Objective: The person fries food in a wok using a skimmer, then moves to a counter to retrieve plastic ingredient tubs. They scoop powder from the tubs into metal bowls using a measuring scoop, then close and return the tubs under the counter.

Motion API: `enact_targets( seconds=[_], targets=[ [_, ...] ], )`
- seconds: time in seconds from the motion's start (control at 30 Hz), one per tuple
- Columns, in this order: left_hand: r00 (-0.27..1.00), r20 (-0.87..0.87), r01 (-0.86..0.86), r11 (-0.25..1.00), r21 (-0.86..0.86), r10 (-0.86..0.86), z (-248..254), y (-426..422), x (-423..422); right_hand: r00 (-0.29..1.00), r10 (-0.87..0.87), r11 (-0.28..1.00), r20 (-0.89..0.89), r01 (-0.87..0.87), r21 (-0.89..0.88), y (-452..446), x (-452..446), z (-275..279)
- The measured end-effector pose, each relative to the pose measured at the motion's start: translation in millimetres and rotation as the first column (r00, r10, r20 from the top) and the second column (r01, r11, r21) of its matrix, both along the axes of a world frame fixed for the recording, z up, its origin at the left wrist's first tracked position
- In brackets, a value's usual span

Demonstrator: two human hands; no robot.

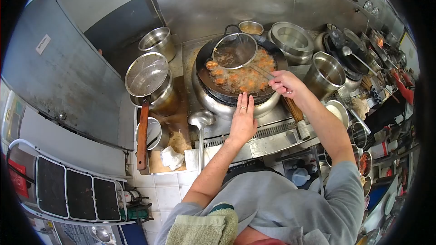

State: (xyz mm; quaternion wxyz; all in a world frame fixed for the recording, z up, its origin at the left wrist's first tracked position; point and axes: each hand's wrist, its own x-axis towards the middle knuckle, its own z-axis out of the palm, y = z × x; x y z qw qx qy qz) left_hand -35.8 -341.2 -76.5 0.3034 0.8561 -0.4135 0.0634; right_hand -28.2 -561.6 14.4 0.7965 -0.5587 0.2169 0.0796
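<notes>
My right hand [287, 83] is closed around the handle of a round mesh strainer [235, 53]. The strainer's bowl is over the left and far part of a large black wok [206, 78]. Bubbling oil fills the wok, and orange-brown pieces of fried food [249, 79] float in it. At the wok's near rim, my left hand [244, 120] is flat with its fingers stretched forward; I cannot tell whether the fingertips touch the rim. A metal ladle [201, 119] lies to the left of that hand.
A wooden-handled mesh strainer [146, 75] rests across a pot on the left, near a small metal pot [152, 134]. Right of the wok stand a bamboo brush [296, 117], a tall steel pot [324, 75] and a steel basin [291, 37]. A step ladder [68, 186] is at lower left.
</notes>
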Motion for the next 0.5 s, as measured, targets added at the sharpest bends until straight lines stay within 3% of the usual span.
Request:
enact_targets(
  seconds=[0.13, 0.27, 0.37, 0.5],
  targets=[
    [1.0, 0.018, 0.001, 1.0, -0.005, -0.001, -1.4, 1.3, 1.3, 0.999, -0.005, 0.999, 0.035, 0.003, 0.046, -17.8, -6.8, -6.5],
    [1.0, 0.003, -0.02, 1.0, -0.013, 0.02, -2.8, 0.1, -0.4, 0.991, 0.083, 0.989, 0.104, -0.069, -0.13, -24.6, -29.1, 12.1],
    [0.998, -0.001, -0.064, 0.998, 0.025, 0.064, 1.4, -2.6, -4.1, 0.99, 0.025, 0.979, 0.138, 0.004, -0.204, -25.0, -51.1, 43.0],
    [0.989, 0.033, -0.144, 0.986, 0.09, 0.141, 0.6, -9.9, -10.1, 0.981, -0.082, 0.995, 0.174, 0.091, -0.046, -47.7, -72.8, 44.6]
  ],
)
